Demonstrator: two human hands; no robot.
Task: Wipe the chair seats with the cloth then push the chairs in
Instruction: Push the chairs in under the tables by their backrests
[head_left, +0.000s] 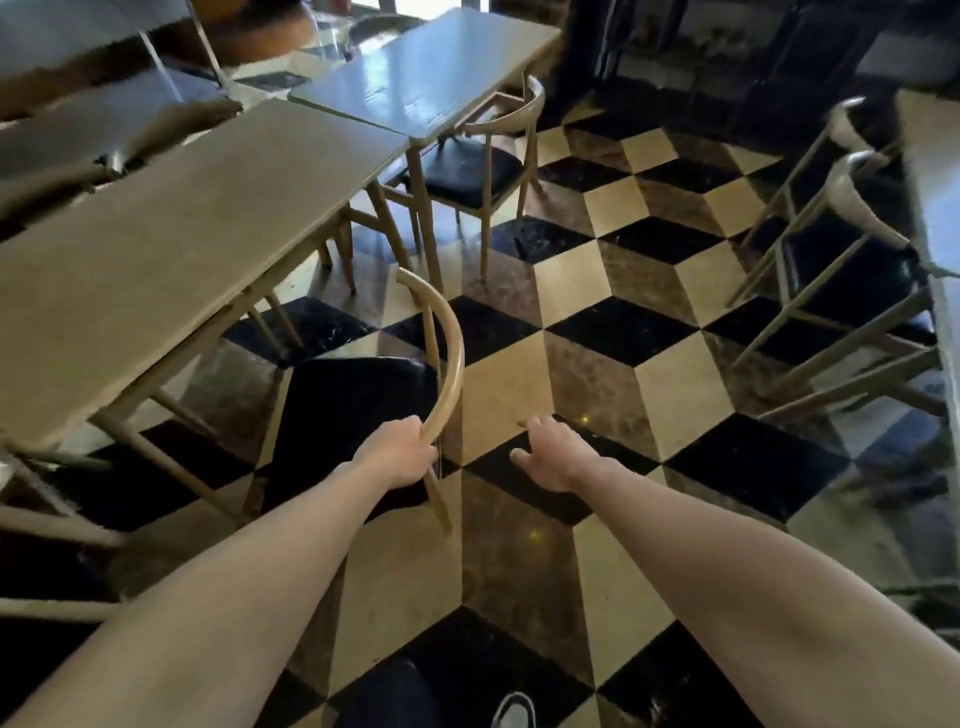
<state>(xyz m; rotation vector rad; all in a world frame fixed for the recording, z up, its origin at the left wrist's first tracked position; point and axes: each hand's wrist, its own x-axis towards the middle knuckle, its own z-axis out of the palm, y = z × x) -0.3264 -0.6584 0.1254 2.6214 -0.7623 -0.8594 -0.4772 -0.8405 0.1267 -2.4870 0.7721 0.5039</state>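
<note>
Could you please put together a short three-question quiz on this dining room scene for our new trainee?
1. True or false: the left hand grips the curved backrest of the near chair.
2. What does the right hand hold? A) a cloth B) a chair leg C) nothing
3. Fill in: the near chair's black seat sits partly under the ____.

Key: 1 true; 2 C, it hangs open above the floor; 3 table.
</note>
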